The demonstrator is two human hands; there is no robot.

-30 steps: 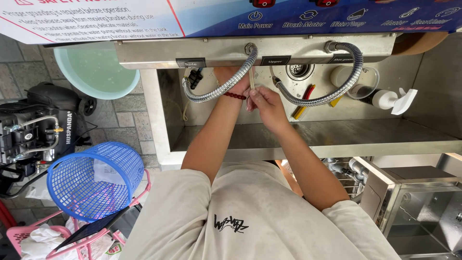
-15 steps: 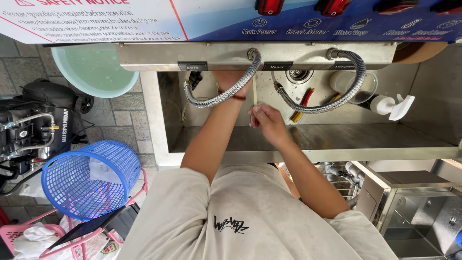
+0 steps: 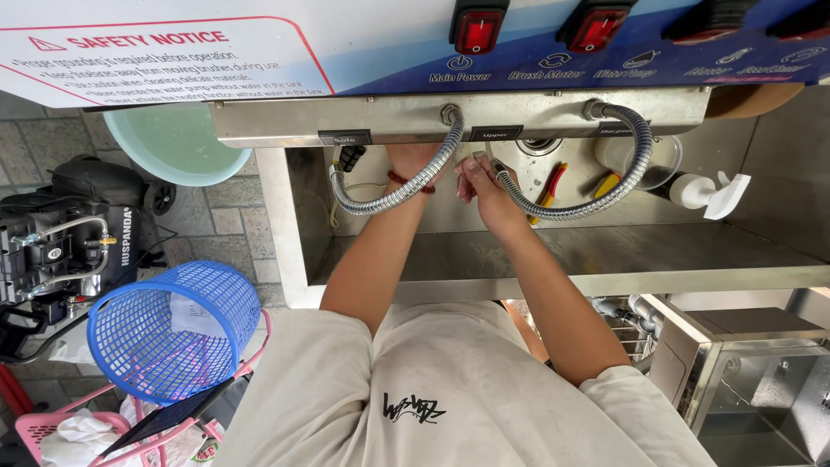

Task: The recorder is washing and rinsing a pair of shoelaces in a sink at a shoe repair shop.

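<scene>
Both arms reach into the open steel bay below the control panel (image 3: 553,52), in the upper middle of the frame. Two corrugated metal hoses hang from fittings on the panel's underside: the left hose (image 3: 389,201) loops down and across in front of the left wrist, and the right hose (image 3: 596,201) loops down from its fitting at upper right and ends at the right hand. As far as the view shows, both hoses are already joined at their upper fittings; the free end of the right hose is not yet seated anywhere and sits between the hands, so the connection at that end appears to be what is left. The right hand (image 3: 484,177) is closed in a pinch around the hose end, fingers curled tight. The left hand (image 3: 413,160) is raised behind the left hose and partly hidden by the panel's lower edge; it seems half-closed near the same hose end, but whether it grips anything cannot be told. A red band circles the left wrist. Red-and-yellow handled tools (image 3: 553,182) lie on the bay floor just right of the hands, with a white spray bottle (image 3: 705,192) farther right. A blue mesh basket (image 3: 169,337) stands at lower left, beside a black compressor (image 3: 65,233).
</scene>
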